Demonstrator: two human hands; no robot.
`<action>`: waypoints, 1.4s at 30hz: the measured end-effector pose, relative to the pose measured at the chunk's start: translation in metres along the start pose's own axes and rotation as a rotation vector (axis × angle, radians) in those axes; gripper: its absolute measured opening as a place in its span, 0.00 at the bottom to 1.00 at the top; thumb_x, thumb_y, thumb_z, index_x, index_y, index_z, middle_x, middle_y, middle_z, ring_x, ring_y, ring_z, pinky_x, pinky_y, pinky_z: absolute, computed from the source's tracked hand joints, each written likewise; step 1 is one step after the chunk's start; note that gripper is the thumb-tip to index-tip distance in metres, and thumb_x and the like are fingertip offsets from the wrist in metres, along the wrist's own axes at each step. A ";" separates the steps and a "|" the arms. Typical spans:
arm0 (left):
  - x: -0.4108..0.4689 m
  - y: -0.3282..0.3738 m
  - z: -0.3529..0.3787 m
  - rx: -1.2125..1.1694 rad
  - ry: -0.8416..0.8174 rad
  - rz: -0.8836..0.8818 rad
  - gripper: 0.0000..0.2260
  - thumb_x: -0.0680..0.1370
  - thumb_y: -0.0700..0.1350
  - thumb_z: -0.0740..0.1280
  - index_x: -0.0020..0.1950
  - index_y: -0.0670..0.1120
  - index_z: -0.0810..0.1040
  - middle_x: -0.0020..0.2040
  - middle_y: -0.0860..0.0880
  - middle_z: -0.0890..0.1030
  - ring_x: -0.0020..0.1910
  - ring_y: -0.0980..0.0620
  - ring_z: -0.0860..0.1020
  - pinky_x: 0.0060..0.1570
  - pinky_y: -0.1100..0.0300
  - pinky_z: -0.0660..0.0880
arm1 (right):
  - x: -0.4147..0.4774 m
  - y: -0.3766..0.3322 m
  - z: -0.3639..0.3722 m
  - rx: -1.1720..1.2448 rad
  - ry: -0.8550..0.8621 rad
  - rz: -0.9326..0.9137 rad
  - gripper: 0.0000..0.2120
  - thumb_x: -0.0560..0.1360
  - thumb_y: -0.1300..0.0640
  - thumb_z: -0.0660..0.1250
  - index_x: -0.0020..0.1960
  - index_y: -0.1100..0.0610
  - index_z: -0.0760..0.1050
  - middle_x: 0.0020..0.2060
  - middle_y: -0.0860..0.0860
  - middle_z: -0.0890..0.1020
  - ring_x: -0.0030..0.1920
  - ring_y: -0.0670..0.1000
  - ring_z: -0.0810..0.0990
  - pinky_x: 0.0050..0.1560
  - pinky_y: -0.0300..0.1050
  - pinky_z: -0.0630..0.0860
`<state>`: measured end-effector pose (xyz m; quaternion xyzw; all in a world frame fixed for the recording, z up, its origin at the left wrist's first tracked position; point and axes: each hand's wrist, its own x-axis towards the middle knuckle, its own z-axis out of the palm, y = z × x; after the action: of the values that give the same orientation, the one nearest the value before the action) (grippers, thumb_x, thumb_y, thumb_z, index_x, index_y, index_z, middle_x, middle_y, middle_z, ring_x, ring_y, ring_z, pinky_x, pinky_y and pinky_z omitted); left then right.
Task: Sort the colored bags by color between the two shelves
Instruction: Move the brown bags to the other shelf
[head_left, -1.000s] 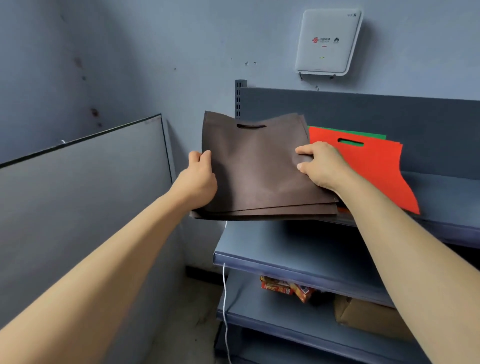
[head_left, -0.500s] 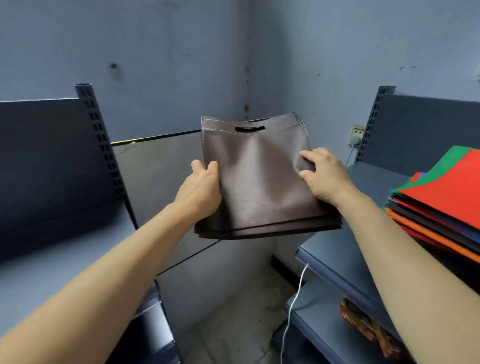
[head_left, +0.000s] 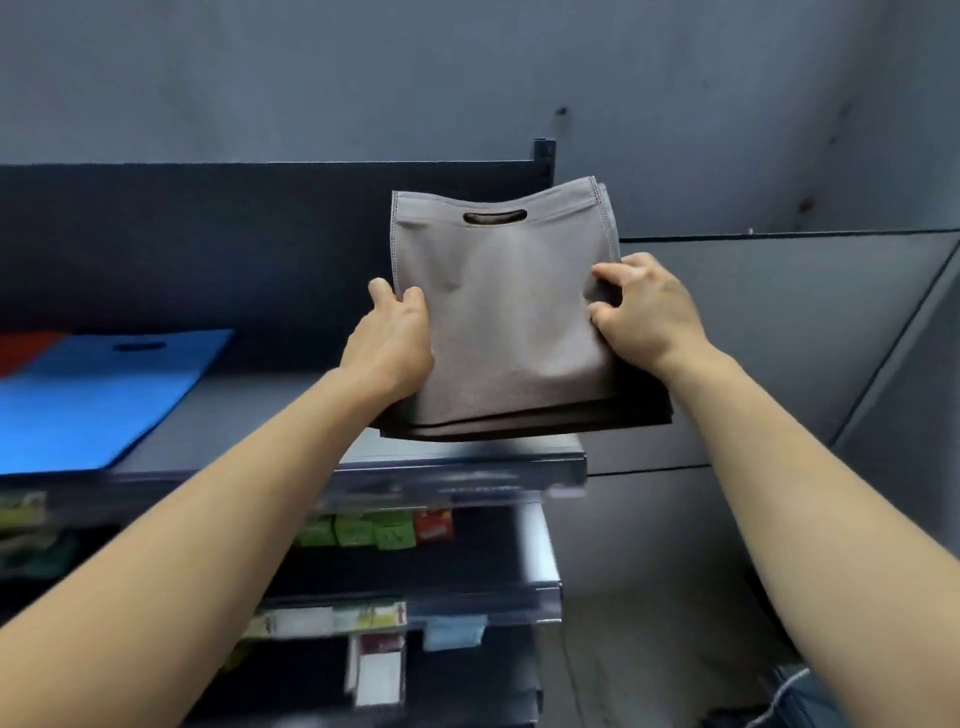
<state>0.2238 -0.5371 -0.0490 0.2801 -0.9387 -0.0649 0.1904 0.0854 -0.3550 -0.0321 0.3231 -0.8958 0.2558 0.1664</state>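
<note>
The dark shelf (head_left: 249, 421) spans the left, carrying a flat blue bag (head_left: 98, 395) over a red bag (head_left: 26, 351). Above its right end, apart from the blue bag, hangs a stack of brown bags (head_left: 504, 322), long axis running away from the person, handle slot (head_left: 494, 217) at the far, raised end. The left hand (head_left: 395, 343) and right hand (head_left: 649, 317) grip its side edges, fingers curled round the stack.

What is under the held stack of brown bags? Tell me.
Beneath the brown bags, gripped by the left hand and right hand, the bare right end of the top shelf shows. The stack hides the shelf surface behind its lower edge; contact unclear.
</note>
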 end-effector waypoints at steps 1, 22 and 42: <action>-0.003 -0.018 -0.004 0.008 0.004 -0.032 0.05 0.77 0.37 0.56 0.53 0.39 0.66 0.56 0.39 0.63 0.38 0.38 0.73 0.44 0.45 0.74 | 0.002 -0.017 0.010 0.016 -0.012 -0.021 0.19 0.76 0.55 0.63 0.67 0.54 0.72 0.67 0.53 0.69 0.64 0.58 0.72 0.64 0.50 0.69; 0.026 -0.288 -0.008 -0.019 -0.208 -0.106 0.08 0.78 0.36 0.55 0.38 0.39 0.65 0.54 0.39 0.66 0.35 0.43 0.68 0.38 0.53 0.68 | 0.010 -0.221 0.168 0.014 -0.368 0.196 0.06 0.70 0.61 0.63 0.36 0.62 0.70 0.33 0.53 0.73 0.38 0.57 0.71 0.31 0.42 0.65; 0.031 -0.305 0.010 0.097 -0.420 -0.172 0.06 0.76 0.33 0.57 0.48 0.33 0.72 0.56 0.36 0.71 0.29 0.49 0.64 0.25 0.60 0.59 | 0.014 -0.231 0.206 -0.135 -0.554 0.307 0.06 0.73 0.59 0.67 0.39 0.59 0.73 0.38 0.55 0.76 0.41 0.58 0.75 0.39 0.42 0.69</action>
<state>0.3488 -0.8091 -0.1178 0.3483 -0.9323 -0.0928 -0.0291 0.2011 -0.6313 -0.1115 0.2296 -0.9603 0.1203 -0.1034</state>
